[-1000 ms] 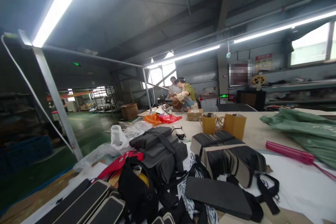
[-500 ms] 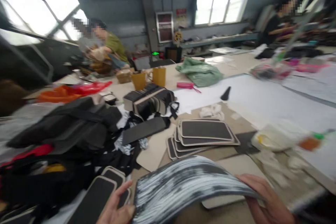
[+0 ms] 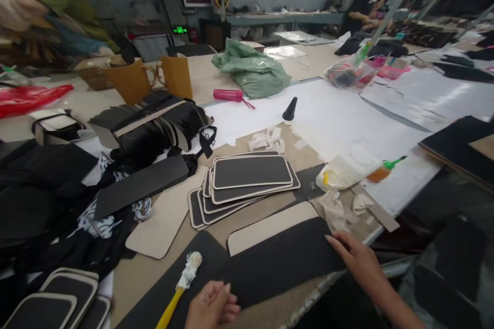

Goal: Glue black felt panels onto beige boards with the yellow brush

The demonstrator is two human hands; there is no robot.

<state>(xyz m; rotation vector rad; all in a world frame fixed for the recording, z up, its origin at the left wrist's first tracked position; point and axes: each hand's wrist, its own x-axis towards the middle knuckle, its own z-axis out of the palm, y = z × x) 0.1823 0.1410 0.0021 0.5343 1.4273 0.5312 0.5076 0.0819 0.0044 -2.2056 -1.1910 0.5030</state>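
Note:
A black sheet (image 3: 281, 262) lies partly over a beige rounded panel (image 3: 270, 229) near the table's front edge. My right hand (image 3: 353, 254) holds the sheet's right end between thumb and fingers. At the sheet's lower left corner my left hand (image 3: 216, 303) is closed, its fingers curled; whether it pinches the edge is hard to make out. Left of it, a yellow-handled brush (image 3: 173, 300) with white-coated bristles rests on another dark sheet (image 3: 154, 288). Behind them stands a stack of black panels with beige borders (image 3: 250, 172).
More bordered panels (image 3: 42, 311) lie at the lower left, below black fabric pieces (image 3: 23, 195). A white container (image 3: 343, 172) and a green-tipped bottle (image 3: 382, 169) stand right of the stack. A green bag (image 3: 250, 69) lies farther back. Two people work beyond the table.
The view has turned right and down. The arched sheet with its white-streaked side up now lies with a black side up, over the beige panel. The brush has come into view.

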